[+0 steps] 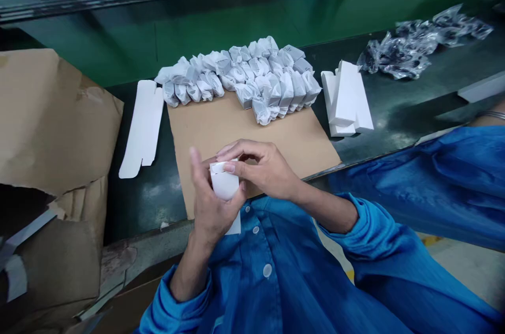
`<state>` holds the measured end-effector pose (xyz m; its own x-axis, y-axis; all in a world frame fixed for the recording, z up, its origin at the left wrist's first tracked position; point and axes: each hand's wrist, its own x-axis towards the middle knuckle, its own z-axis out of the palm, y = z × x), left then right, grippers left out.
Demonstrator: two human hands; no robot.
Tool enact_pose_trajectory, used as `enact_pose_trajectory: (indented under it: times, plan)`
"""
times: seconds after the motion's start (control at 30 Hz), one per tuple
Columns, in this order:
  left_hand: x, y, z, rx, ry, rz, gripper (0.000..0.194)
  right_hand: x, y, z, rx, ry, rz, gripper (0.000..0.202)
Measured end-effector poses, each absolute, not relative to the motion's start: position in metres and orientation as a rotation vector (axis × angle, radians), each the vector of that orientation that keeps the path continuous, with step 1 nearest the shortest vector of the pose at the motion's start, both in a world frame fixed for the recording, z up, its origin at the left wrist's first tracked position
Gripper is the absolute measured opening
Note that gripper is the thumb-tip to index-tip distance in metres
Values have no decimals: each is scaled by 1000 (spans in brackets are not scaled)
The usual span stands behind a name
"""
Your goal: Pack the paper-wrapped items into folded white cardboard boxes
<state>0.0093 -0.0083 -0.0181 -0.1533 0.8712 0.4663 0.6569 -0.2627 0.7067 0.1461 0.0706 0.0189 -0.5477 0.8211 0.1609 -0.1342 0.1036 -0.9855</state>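
A small white box [225, 185] is held upright in front of my chest, its end facing up toward the camera. My left hand [211, 202] wraps round its lower part, with the thumb on the near side. My right hand [262, 165] has its fingers pressed on the box's top end and flap. Beneath both hands lies a brown cardboard sheet [209, 131]. Several wrapped grey items [272, 89] in thin white bags stand in rows along the sheet's far part.
A flat white carton [142, 129] lies left of the sheet, beside a large brown box [51, 123]. White boxes [347, 97] are stacked at the right, with clear plastic-wrapped items [418, 42] beyond. Another person's blue sleeve [453, 165] is at the right edge.
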Motion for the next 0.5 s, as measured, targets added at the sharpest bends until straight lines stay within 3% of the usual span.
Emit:
enact_pose_trajectory:
  times: [0.17, 0.27, 0.37, 0.5]
  plan:
    - [2, -14, -13, 1940, 1814, 1203, 85, 147, 60, 8, -525, -1934, 936, 20]
    - [2, -16, -12, 1948, 1771, 1180, 80, 146, 55, -2, -494, -1911, 756, 17]
    - [1, -15, -9, 1973, 1750, 1197, 78, 150, 55, -1, -543, -1806, 1025, 15]
    - [-1, -10, -1, 2056, 1708, 1270, 84, 161, 64, 16, -609, -1569, 1558, 31]
